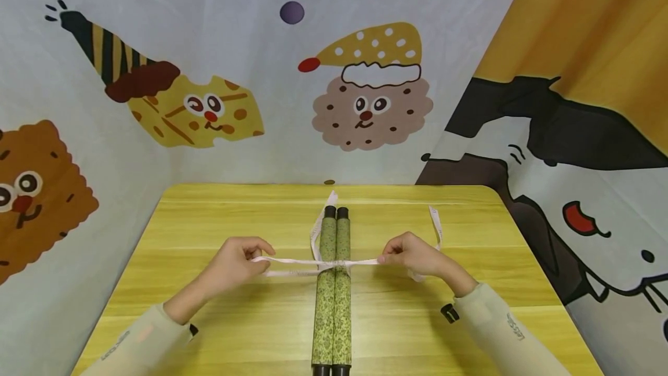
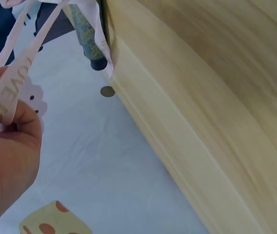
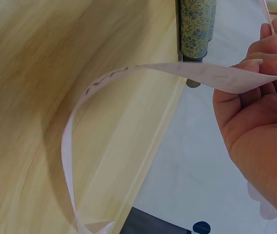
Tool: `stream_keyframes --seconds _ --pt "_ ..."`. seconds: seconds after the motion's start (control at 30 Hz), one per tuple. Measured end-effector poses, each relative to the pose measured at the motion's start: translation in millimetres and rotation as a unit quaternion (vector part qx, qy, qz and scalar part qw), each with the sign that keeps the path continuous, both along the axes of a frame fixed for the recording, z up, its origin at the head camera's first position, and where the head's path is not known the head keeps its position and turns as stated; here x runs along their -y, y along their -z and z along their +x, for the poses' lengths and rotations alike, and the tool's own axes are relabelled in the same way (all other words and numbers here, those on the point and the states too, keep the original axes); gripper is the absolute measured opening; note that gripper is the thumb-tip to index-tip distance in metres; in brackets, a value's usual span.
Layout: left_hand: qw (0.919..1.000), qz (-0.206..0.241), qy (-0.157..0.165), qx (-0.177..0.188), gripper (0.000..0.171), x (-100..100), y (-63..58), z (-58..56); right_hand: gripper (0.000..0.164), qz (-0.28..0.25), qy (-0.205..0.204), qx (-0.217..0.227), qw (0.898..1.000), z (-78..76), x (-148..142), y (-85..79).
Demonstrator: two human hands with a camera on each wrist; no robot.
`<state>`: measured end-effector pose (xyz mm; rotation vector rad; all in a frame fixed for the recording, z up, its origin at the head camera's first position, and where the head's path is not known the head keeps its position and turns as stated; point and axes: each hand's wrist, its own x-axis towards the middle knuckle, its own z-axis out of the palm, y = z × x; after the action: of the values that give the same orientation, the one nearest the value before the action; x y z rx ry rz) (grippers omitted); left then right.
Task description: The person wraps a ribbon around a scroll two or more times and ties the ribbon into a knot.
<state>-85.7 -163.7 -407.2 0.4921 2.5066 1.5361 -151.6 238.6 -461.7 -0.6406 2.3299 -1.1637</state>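
Observation:
Two slim rolled scrolls with green patterned covers and black end knobs lie side by side on the table: a left scroll (image 1: pixel 325 312) and a right scroll (image 1: pixel 342 312). A pale pink printed ribbon (image 1: pixel 294 260) crosses them and gathers over their upper part. My left hand (image 1: pixel 236 261) pinches a loop of it to the left of the scrolls; lettering shows on this ribbon loop (image 2: pixel 15 85) in the left wrist view. On the other side, my right hand (image 1: pixel 412 254) pinches the ribbon, which runs fairly straight between both hands. From the right fingers a long ribbon tail (image 3: pixel 68 146) curves down.
The yellow wood-grain table (image 1: pixel 209 208) has rounded far corners. Another ribbon end (image 1: pixel 315 237) lies beside the scrolls' far tips. Behind the table hangs a pale cloth (image 1: pixel 235 33) printed with cartoon food figures. Black bands (image 1: pixel 450 313) show at the sleeve cuffs.

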Motion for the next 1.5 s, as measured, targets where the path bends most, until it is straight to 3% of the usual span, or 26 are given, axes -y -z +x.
stream_keyframes --seconds 0.13,0.37,0.47,0.73,0.9,1.07,1.17,1.23,1.3,1.4,1.5 --pt "0.9993 0.007 -0.025 -0.027 0.018 6 -2.1 -0.5 0.02 -0.012 0.005 0.02 1.0 4.3 -3 -4.5" --pt "0.9961 0.014 -0.061 -0.062 0.012 28 24.3 -10.2 0.016 0.006 0.018 0.011 1.0 13.9 -4 -19.1" --pt "0.9937 0.005 -0.069 -0.088 0.005 32 26.2 -10.1 0.014 0.008 0.01 -0.004 1.0 15.9 -7 -25.0" --pt "0.988 -0.025 -0.105 -0.11 0.008 39 22.9 -6.4 0.014 0.025 0.018 -0.027 0.999 5.6 -33 -0.4" --pt "0.9811 -0.093 -0.09 -0.143 0.008 47 17.8 -2.5 0.019 0.012 0.018 -0.013 1.0 4.7 -41 0.3" --pt "0.9642 -0.159 -0.063 -0.202 0.009 53 9.5 2.4 0.019 0.007 0.025 0.001 1.0 5.4 -46 -0.8" --pt "0.9557 -0.171 -0.059 -0.232 0.013 54 6.6 4.1 0.018 0.003 0.023 -0.001 1.0 5.3 -47 -1.2" --pt "0.9581 -0.159 -0.061 -0.231 0.018 54 5.0 5.1 0.018 0.0 0.02 -0.004 1.0 5.1 -47 -1.4" --pt "0.9662 -0.132 -0.064 -0.212 0.026 54 3.3 5.4 0.019 -0.001 0.019 -0.004 1.0 5.0 -47 -1.4" --pt "0.9821 -0.078 -0.073 -0.155 0.038 55 1.1 5.8 0.02 0.001 0.02 -0.003 1.0 5.2 -46 -1.3" --pt "0.9892 -0.046 -0.085 -0.11 0.041 58 -0.2 5.9 0.02 0.007 0.026 -0.001 1.0 5.5 -45 -1.4"
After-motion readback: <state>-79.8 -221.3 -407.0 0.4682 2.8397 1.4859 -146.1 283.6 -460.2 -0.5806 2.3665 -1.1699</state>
